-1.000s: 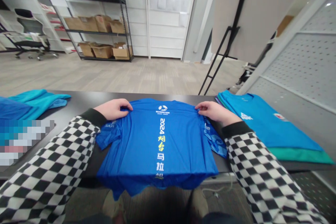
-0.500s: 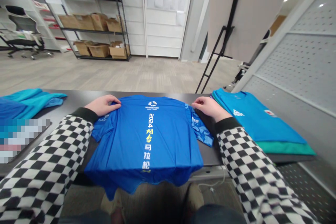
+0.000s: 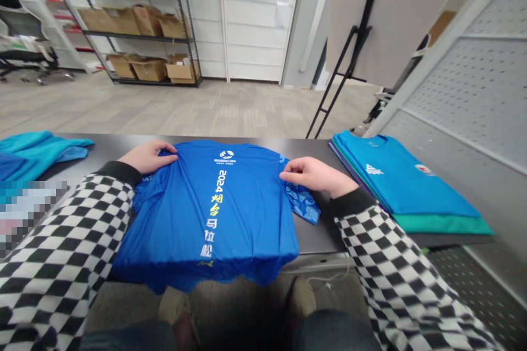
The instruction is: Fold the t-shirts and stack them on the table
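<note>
A blue T-shirt (image 3: 206, 203) lies face up on a black table (image 3: 317, 236), printed down its middle with white and yellow "2024" and Chinese characters. Its hem hangs over the table's near edge. My left hand (image 3: 148, 156) is curled over the shirt's left shoulder edge, pinching the fabric. My right hand (image 3: 310, 174) lies at the right shoulder, fingers pointing inward over the fabric. A patterned right sleeve (image 3: 302, 205) sticks out below that hand. My checkered left cuff covers the left sleeve.
A folded stack of turquoise and green shirts (image 3: 399, 181) sits to the right on the table. Loose turquoise shirts (image 3: 37, 151) lie at the left, beside a pixelated patch (image 3: 24, 208). A perforated panel (image 3: 465, 104) stands at the right; cardboard boxes fill shelves (image 3: 135, 27) behind.
The whole scene has slid left and up in view as the camera turned. My right hand has shifted slightly inward on the shirt's shoulder.
</note>
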The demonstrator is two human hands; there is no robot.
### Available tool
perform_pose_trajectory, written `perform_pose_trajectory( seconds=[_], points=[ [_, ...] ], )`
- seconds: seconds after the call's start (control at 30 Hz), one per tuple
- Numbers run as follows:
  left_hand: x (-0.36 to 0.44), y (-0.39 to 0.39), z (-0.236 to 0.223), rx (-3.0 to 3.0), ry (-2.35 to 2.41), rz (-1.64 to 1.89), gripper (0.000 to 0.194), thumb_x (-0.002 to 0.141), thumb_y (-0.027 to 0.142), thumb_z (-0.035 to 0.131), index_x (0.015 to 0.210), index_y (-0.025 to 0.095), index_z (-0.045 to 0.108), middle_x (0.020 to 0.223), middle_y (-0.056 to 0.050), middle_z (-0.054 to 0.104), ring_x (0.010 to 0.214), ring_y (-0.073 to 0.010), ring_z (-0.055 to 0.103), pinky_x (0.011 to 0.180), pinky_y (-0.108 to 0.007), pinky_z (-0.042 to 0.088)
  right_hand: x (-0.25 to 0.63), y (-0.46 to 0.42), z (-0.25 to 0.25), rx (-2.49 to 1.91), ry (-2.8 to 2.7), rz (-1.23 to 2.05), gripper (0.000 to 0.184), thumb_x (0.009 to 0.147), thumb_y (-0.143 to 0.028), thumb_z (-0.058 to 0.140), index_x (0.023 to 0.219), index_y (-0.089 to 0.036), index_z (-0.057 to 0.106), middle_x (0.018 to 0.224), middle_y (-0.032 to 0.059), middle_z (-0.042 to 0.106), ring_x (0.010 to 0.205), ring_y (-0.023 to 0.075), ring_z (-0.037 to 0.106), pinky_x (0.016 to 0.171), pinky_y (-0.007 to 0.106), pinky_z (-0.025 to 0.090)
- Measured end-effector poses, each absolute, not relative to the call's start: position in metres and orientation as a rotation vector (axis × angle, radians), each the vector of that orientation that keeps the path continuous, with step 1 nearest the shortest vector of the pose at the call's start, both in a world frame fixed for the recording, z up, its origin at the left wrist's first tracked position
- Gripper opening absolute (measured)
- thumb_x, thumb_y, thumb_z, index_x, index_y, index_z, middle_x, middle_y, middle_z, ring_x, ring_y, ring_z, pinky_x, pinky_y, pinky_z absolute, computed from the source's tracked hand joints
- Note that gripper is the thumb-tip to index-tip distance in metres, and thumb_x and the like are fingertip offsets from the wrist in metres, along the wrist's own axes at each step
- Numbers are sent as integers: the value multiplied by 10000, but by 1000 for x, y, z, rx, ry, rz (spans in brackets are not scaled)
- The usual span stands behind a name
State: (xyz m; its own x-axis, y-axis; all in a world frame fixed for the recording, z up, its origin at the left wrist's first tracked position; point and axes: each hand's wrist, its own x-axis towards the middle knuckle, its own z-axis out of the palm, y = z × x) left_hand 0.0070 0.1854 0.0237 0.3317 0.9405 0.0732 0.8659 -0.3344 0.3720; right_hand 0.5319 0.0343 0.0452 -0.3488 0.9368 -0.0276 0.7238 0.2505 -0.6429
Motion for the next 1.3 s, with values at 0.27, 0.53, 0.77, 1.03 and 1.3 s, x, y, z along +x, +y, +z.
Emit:
perform_pose_trajectory(
  seconds=[0.27,0.53,0.77,1.03,1.3],
  points=[
    [14,184,27,2336,1690,369,819,815,917,609,1150,195,801,1261,-76,825,1222,-313,710,1208,-433,519,545,48,34,-1782,-2150,532,509,984,-654,686,697,-234,691,658,10,655,640,177,547,637,329,382],
    [13,185,23,2380,1675,384,873,855,950,554,1164,168,788,1270,-95,814,1217,-307,702,1235,-452,504,586,57,36,-1964,-1926,368,468,968,-615,699,726,-218,750,716,60,736,658,203,609,651,355,417],
    [15,186,24,2386,1656,352,935,852,975,492,1178,149,786,1273,-111,810,1217,-304,696,1214,-449,514,601,51,41,-1985,-1746,271,418,998,-539,650,781,-197,750,747,78,750,688,210,635,647,352,430],
    [10,197,19,2398,1659,272,836,829,890,538,1164,171,799,1267,-130,820,1197,-321,733,1173,-438,524,565,42,38,-1600,-2052,778,525,989,-704,697,932,-207,855,837,52,790,736,207,662,673,321,497],
    [14,196,20,2408,1712,257,747,841,773,539,1197,169,796,1269,-112,821,1150,-299,737,1111,-409,544,598,42,45,-2032,-1841,265,508,1036,-608,601,818,-197,805,703,59,725,664,222,623,644,368,447]
  ],
)
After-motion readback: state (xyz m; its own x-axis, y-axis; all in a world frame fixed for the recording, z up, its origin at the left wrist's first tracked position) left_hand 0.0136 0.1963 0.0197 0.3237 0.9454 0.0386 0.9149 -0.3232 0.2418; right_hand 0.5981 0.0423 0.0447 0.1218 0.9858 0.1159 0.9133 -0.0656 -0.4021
